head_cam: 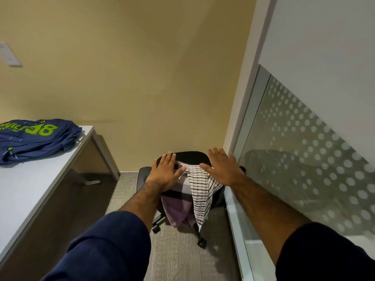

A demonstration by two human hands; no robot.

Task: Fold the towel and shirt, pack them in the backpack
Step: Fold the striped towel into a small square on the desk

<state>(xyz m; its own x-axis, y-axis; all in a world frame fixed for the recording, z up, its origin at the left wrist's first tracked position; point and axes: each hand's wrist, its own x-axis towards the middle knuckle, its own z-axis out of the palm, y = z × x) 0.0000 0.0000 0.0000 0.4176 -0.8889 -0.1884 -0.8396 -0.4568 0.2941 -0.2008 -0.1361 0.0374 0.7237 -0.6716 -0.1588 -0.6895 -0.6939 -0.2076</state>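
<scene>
A white cloth with thin black stripes (pixel 202 195) hangs over a black office chair (pixel 190 157), on top of a purple and grey checked cloth (pixel 176 209); which is the towel and which the shirt I cannot tell. My left hand (pixel 165 173) is spread flat over the chair's left side, above the checked cloth. Fingers straight, my right hand (pixel 222 169) hovers at the striped cloth's upper right edge. A blue backpack (pixel 34 138) with bright green lettering lies flat on the white table (pixel 30 189) at the left.
A glass partition (pixel 304 159) with frosted dots runs close along the chair's right side. A yellow wall stands behind the chair. Grey carpet (pixel 178 256) covers the floor between the table and the partition. The chair's wheeled base (pixel 200 243) shows below the cloths.
</scene>
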